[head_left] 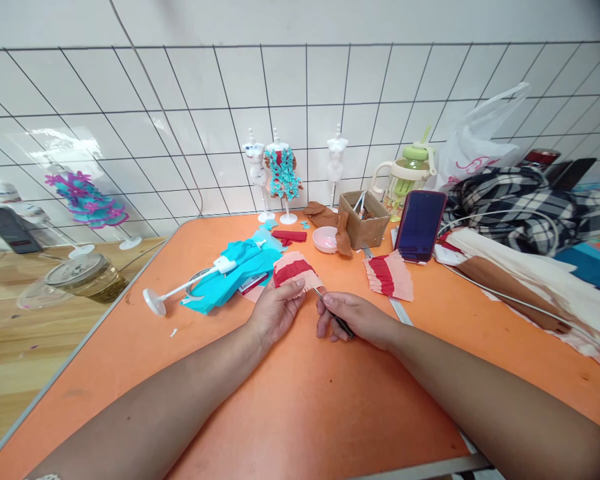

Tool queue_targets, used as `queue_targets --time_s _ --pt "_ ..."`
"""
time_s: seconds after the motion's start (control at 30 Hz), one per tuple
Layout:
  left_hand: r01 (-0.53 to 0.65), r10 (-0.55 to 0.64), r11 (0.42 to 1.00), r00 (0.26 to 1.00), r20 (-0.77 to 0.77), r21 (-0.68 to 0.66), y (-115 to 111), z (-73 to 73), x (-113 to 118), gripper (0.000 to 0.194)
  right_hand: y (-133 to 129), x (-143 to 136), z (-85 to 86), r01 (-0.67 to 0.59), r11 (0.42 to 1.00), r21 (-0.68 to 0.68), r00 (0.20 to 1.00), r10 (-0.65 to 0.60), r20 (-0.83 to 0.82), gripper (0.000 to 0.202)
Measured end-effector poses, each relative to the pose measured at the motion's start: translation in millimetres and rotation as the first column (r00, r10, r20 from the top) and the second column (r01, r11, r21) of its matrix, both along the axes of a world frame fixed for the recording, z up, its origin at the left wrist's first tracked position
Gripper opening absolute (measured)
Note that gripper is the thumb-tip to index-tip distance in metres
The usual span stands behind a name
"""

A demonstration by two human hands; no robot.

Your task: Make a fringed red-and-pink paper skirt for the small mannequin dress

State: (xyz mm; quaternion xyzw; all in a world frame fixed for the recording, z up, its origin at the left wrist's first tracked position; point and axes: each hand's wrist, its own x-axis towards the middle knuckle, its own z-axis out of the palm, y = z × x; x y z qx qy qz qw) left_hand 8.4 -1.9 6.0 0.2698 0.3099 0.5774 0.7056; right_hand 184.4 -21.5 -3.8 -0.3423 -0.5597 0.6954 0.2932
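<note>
At an orange table (300, 413), the left hand (275, 310) pinches a pink-and-red ruffled crepe piece (296, 272) by its lower edge; the right hand (357, 319) grips what may be thin tweezers (333, 312) at the frill. Light, soft, easily torn; best held at the gathered band.

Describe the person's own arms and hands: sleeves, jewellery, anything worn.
Both forearms are bare, with no sleeves in view. The left hand and right hand show no gloves, and no rings can be made out. A pale beaded-looking band peeks in at the bottom edge near the left arm; too little shows to identify it.
</note>
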Motion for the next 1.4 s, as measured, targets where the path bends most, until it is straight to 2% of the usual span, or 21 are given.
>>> queue_targets --time_s 0.23,0.7,1.1,1.4 --pt "0.046 -0.046 0.998 0.999 -0.01 0.034 -1.2 -1.6 -0.1 0.024 -0.7 0.7 1.1 -0.001 1.0 0.015 1.0 0.001 0.0 0.042" --pt "0.048 -0.048 0.998 0.999 -0.024 0.028 -1.6 -2.1 -0.3 0.018 -0.7 -0.2 2.3 -0.004 1.0 0.002 1.0 0.004 -0.013 0.042" --pt "0.047 -0.047 0.998 0.999 -0.01 0.029 -2.0 -1.0 0.2 0.022 -0.3 0.1 2.5 -0.009 1.0 0.021 1.0 0.009 0.008 0.042" --pt "0.029 -0.03 0.999 0.999 -0.017 -0.017 0.4 0.7 -1.1 0.018 0.6 1.8 1.8 -0.059 0.998 -0.008 0.998 0.059 0.013 0.043"
